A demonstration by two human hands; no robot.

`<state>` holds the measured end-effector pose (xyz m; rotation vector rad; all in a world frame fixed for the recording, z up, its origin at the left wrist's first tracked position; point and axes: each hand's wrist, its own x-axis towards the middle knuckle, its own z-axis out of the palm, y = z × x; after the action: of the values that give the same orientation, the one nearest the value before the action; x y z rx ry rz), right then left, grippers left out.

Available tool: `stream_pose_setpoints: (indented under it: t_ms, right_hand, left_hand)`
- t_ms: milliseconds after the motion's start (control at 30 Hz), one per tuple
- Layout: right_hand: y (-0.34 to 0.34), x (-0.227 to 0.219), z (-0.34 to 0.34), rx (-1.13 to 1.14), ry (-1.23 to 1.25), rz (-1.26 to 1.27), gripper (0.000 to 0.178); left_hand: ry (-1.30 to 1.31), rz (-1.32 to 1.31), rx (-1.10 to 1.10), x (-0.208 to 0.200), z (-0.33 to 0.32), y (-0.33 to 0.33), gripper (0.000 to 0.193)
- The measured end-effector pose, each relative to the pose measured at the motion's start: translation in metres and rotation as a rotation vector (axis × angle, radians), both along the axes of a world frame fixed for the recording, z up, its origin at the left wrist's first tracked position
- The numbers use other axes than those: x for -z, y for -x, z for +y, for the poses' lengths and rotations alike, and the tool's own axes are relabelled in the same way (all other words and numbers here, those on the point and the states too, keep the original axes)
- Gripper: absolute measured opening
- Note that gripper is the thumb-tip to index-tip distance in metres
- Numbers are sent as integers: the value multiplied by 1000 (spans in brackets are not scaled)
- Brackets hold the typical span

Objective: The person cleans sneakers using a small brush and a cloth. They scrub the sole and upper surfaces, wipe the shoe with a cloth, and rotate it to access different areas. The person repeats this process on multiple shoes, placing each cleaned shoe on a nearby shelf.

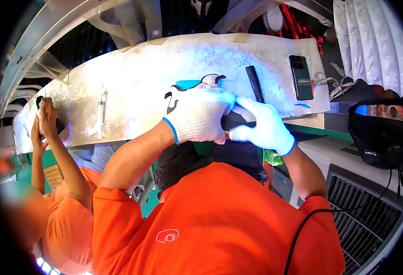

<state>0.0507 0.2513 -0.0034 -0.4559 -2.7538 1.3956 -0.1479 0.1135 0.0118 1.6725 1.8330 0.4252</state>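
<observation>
White knit gloves cover both hands, which meet over the table's front edge. My left hand (203, 117) lies closed over a shoe-like piece (187, 85) in white, black and teal, whose far end sticks out beyond the glove. My right hand (268, 128) is curled at the near end, thumb and forefinger around a dark part (238, 120) that shows between the gloves. The gloves hide whether the dark part and the teal-lined end are one thing. Bright bluish light washes out the right glove. A black stick-shaped tool (255, 83) lies just beyond my right hand.
A dark phone (301, 75) rests on the stained, covered table (132, 68), toward the right. A syringe (101, 110) lies left of my hands. Farther left, a co-worker's hands (48, 119) hold a dark and white piece. A black bag (384, 133) hangs at right.
</observation>
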Motion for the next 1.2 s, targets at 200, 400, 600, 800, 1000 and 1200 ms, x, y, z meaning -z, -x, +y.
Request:
stream_pose_setpoints:
  t_ms: [200,400,600,800,1000,1200]
  right_hand:
    - [22,15,-2,101,116,-263,63]
    - [22,31,-29,472,-143,-17,45]
    - [-11,42,-57,703,-37,273,46]
    - [-20,85,-28,645,52,402,31]
    - [5,88,18,600,306,336,53]
    - [49,118,14,434,1261,412,74]
  left_hand:
    - [-244,-113,103,27,-1,8,51]
    - [33,-1160,-158,46,-6,74,65]
    - [-307,-1087,-762,100,-98,89,55]
    - [-427,15,-279,57,-110,63,65]
    - [-556,211,-135,39,-80,59,72]
    - [-331,206,-164,-104,-73,1,83]
